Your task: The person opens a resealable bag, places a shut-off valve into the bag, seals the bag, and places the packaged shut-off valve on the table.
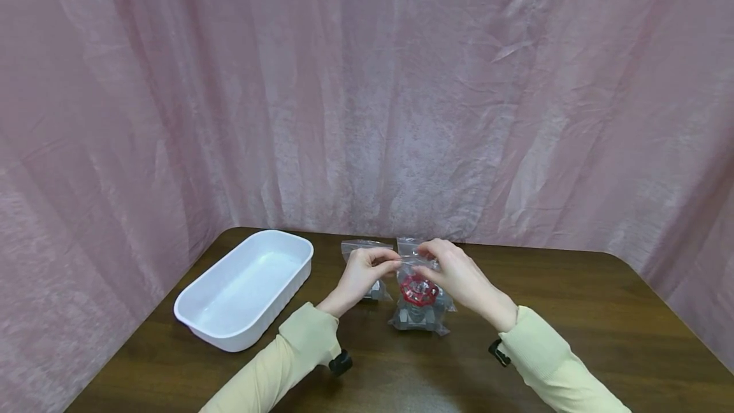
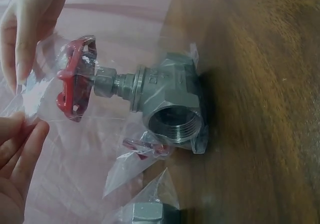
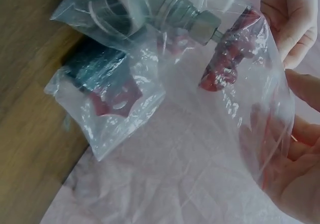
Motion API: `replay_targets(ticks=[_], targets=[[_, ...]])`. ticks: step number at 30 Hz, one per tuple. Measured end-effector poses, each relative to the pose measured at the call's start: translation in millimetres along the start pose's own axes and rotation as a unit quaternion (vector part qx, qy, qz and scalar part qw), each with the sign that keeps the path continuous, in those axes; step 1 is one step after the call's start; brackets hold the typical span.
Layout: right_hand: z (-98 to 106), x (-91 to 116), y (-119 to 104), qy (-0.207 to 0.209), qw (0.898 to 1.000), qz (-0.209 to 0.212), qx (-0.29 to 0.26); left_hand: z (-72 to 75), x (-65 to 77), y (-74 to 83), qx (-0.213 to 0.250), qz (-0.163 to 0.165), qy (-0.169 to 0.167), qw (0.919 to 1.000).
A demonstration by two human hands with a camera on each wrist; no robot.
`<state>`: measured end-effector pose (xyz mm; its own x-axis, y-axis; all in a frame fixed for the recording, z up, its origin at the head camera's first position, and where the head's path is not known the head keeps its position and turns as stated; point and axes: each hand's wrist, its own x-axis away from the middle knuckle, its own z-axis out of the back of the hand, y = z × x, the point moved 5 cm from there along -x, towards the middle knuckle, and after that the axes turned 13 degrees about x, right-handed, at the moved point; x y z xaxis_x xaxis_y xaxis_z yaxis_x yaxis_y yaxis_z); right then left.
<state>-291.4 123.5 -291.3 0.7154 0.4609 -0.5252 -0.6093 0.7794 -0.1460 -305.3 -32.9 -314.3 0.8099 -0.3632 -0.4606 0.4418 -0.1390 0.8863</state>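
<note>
A metal gate valve (image 2: 167, 91) with a red handwheel (image 1: 419, 290) stands upright on the table inside a clear zip bag (image 3: 200, 119). My left hand (image 1: 362, 271) pinches the upper left edge of that bag between thumb and fingertips. On the other side of the bag's mouth, my right hand (image 1: 463, 276) holds the plastic, its thumb lower than its fingers. The bag rises above the handwheel between both hands, and a red seal line (image 3: 267, 144) runs along it in the right wrist view. The valve's threaded opening (image 2: 176, 123) shows through the film.
Behind and left of the valve lies another clear bag (image 1: 375, 292) with a metal fitting. A further bagged piece (image 3: 117, 91) with a red part sits close behind. To the left is a white plastic tub (image 1: 289, 289). Pink curtain (image 1: 367, 94) hangs behind the brown table (image 1: 545, 311).
</note>
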Motion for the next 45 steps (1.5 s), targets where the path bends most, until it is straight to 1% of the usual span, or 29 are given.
replay_targets(ticks=[3,9,13,16,19,23,30,36,38,43,45], targets=[[-2.9,-3.7,-1.2,-0.006,1.000,-0.003,0.001,-0.4,0.0,2.8,-0.016,-0.011,-0.011,0.9997],[-6.4,-8.2,-3.7,-0.011,1.000,0.002,0.012,-1.3,1.6,8.4,-0.059,-0.034,-0.013,0.9976],[-8.1,-9.6,-5.0,0.002,1.000,0.010,0.012,-2.8,2.6,12.3,-0.099,-0.058,-0.014,0.9932],[-8.7,-10.0,-5.1,0.011,1.000,0.014,0.010,-3.6,2.9,14.0,-0.120,-0.069,-0.015,0.9903],[-8.3,-10.3,-5.0,0.020,1.000,0.016,0.011,-3.4,2.8,13.4,-0.120,-0.066,-0.014,0.9905],[-8.1,-10.5,-5.2,0.021,1.000,0.014,0.015,-2.5,2.6,12.6,-0.109,-0.059,-0.012,0.9922],[-7.8,-11.4,-6.1,0.026,0.999,0.017,0.023,-2.9,2.3,14.9,-0.117,-0.069,-0.019,0.9905],[-8.1,-11.9,-6.3,0.033,0.999,0.028,0.029,-2.9,1.6,14.9,-0.116,-0.064,-0.020,0.9909],[-8.3,-12.3,-7.0,0.034,0.998,0.031,0.036,-0.6,-0.3,5.1,-0.119,-0.062,-0.018,0.9907],[-7.7,-12.1,-11.5,0.052,0.995,0.054,0.068,6.3,-5.5,-21.7,-0.125,-0.083,-0.016,0.9886],[-7.0,-11.6,-12.7,0.061,0.994,0.062,0.072,7.1,-5.5,-23.1,-0.128,-0.094,-0.015,0.9872]])
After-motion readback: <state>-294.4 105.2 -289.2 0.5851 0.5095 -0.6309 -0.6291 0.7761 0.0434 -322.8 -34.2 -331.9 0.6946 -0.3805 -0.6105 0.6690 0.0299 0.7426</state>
